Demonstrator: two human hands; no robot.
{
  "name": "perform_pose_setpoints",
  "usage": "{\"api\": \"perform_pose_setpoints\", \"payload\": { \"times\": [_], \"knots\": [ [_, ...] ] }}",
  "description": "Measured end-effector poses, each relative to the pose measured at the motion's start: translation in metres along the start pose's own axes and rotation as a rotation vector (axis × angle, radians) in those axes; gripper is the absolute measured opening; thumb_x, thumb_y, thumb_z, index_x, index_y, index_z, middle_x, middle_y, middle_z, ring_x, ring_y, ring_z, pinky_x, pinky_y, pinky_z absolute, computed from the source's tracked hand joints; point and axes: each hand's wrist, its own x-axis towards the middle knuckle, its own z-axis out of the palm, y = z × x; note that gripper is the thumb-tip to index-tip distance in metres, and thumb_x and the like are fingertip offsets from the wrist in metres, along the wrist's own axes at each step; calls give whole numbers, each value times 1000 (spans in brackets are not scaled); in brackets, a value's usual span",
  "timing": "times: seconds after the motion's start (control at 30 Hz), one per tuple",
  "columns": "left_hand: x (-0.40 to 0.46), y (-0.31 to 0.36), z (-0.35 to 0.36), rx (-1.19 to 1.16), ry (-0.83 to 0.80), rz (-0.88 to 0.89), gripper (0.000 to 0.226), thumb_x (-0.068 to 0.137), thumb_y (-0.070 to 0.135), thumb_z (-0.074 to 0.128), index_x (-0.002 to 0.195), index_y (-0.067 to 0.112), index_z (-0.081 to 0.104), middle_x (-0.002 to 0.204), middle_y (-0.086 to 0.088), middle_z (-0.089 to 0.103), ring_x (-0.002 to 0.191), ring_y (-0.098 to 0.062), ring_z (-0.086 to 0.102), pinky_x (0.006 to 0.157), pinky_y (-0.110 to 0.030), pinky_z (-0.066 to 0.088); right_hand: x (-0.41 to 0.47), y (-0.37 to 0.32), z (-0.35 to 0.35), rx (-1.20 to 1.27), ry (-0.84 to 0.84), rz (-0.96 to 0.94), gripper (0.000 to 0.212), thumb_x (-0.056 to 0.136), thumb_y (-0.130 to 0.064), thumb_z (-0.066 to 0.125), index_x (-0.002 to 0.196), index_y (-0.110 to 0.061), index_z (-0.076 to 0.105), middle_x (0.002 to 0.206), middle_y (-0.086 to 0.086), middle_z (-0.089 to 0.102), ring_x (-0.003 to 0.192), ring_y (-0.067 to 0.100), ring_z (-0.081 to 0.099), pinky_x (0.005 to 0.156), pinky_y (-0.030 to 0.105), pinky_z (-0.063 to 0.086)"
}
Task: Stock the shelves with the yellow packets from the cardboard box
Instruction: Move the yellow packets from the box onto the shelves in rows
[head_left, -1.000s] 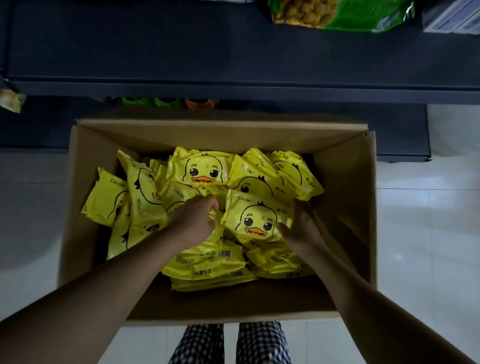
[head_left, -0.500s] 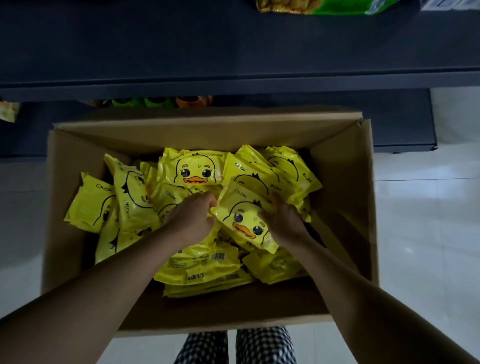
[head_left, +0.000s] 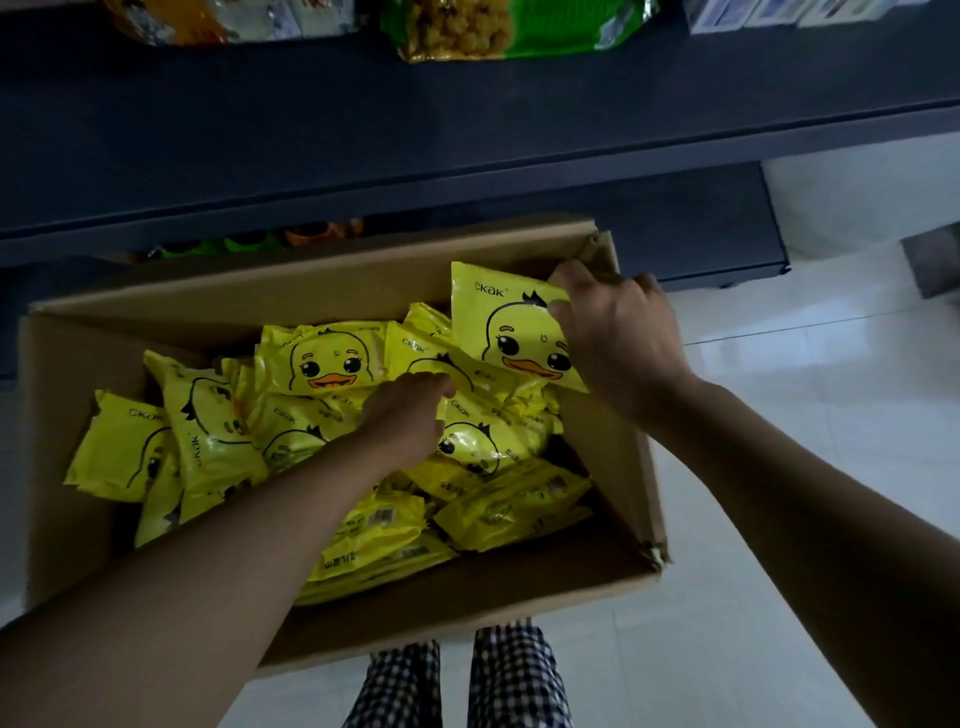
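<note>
right hand grips glossy flat packet | left hand in cardboard box

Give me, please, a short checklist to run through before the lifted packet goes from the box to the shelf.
1. Right hand grips the raised yellow duck-print packet at its right edge: ok.
2. Raised packet is above the heap of yellow packets in the open brown cardboard box: ok.
3. Left hand has its own packet: cannot tell; it rests on the heap, fingertips hidden.
4. Free room on the dark shelf board just above the box: ok, bare in front.
5. Green snack bag at the back of the shelf keeps clear of that spot: ok.
</note>
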Motion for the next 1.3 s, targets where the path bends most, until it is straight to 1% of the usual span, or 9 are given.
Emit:
{"api": "perform_pose_setpoints", "payload": {
  "times": [0.1, 0.23, 0.43, 0.6, 0.8, 0.93, 1.03, 1.17, 1.3],
  "knots": [
    [15, 10, 12, 56, 37, 77, 50, 86, 14, 61, 131, 31, 50, 137, -2, 51, 126, -25, 45, 99, -34, 40, -1, 11, 2, -29, 50, 17, 22, 100, -23, 38, 117, -13, 48, 80, 7, 56, 70, 27, 47, 89, 37, 33],
    [32, 14, 24, 345, 41, 244, 57, 84, 13, 61, 137, 26, 45, 140, 0, 46, 134, -21, 34, 113, -37, 20, -3, 21, 9, -21, 65, 19, 22, 99, -23, 41, 116, -11, 50, 71, 3, 48, 75, 33, 56, 84, 36, 36],
    [36, 22, 35, 429, -129, 277, 48, 87, 9, 57, 131, 24, 53, 133, -4, 49, 126, -26, 45, 99, -37, 41, -4, 26, 16, 42, 125, -14, 22, 99, -24, 42, 114, -11, 52, 74, 4, 52, 73, 30, 57, 76, 33, 34],
    [25, 25, 24, 382, -118, 105, 36, 87, 1, 52, 119, 15, 62, 122, -10, 57, 117, -30, 52, 92, -35, 42, -5, 29, 14, 109, 104, 26, 23, 99, -25, 41, 115, -13, 51, 72, 2, 50, 68, 25, 51, 76, 32, 35],
    [-8, 7, -35, 213, 2, -34, 36, 89, 8, 52, 119, 25, 62, 125, -2, 61, 113, -26, 57, 77, -28, 43, -17, 21, -12, 90, 97, 34, 24, 99, -24, 39, 117, -12, 49, 71, 3, 51, 69, 27, 54, 78, 36, 41],
    [-44, -2, -89, 36, 103, -101, 46, 88, 4, 53, 127, 28, 57, 131, -6, 58, 115, -29, 56, 87, -34, 47, -28, 6, -49, 87, 142, 27, 22, 99, -22, 39, 117, -12, 49, 73, 7, 52, 74, 33, 56, 72, 34, 33],
    [-75, 1, -132, -58, 180, -91, 44, 89, 1, 54, 126, 25, 56, 125, -5, 59, 103, -28, 60, 83, -35, 48, -33, -10, -86, 67, 193, 4, 21, 99, -21, 40, 113, -11, 51, 76, 13, 59, 80, 36, 59, 72, 34, 33],
    [-115, 11, -197, -28, 288, -48, 40, 89, 1, 52, 118, 27, 60, 124, -2, 60, 107, -26, 58, 81, -34, 49, -43, -37, -148, 1, 283, -26, 19, 97, -19, 42, 111, -11, 52, 91, 23, 67, 88, 41, 59, 69, 35, 28],
    [-159, 25, -268, -55, 365, 13, 41, 88, 1, 48, 116, 29, 60, 122, 1, 61, 96, -21, 59, 79, -32, 48, -61, -65, -218, -36, 373, -67, 20, 97, -18, 41, 112, -10, 51, 86, 22, 65, 86, 39, 60, 71, 33, 29]
  ]
}}
